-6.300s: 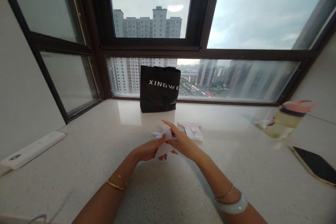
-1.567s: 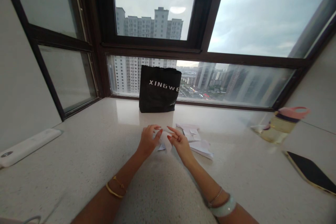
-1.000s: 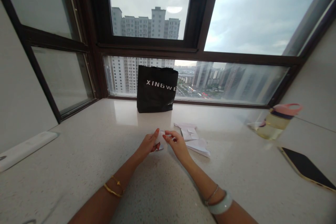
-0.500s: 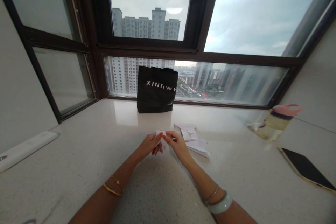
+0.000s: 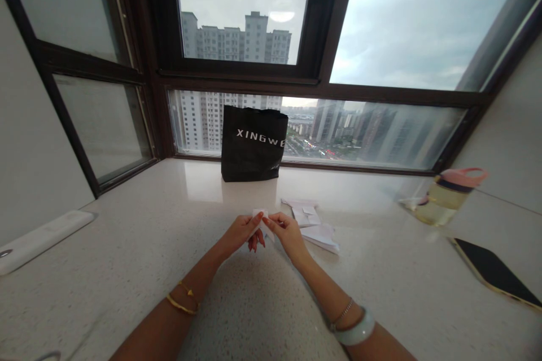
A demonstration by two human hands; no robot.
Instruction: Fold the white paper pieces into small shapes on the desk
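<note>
A small piece of white paper (image 5: 267, 231) is held between my two hands above the pale speckled counter (image 5: 237, 304). My left hand (image 5: 245, 232) pinches its left side, the thumb on top and the other fingers curled beneath. With thumb and forefinger, my right hand (image 5: 284, 229) grips the paper's right side. The two thumbs nearly meet near its top. Just right of my right hand lie several folded white papers (image 5: 306, 215), with another folded white stack (image 5: 320, 237) beside them. The lower part of the held paper is partly hidden by my fingers.
A black bag (image 5: 254, 146) with white lettering stands against the window. To the right are a yellowish bottle (image 5: 444, 200) with a pink lid and a dark phone-like slab (image 5: 493, 268). A long white device (image 5: 46, 240) lies at the left.
My hands stay almost in place with the paper between them. The fingers of my left hand shift slightly beneath it. Nothing else has visibly moved.
</note>
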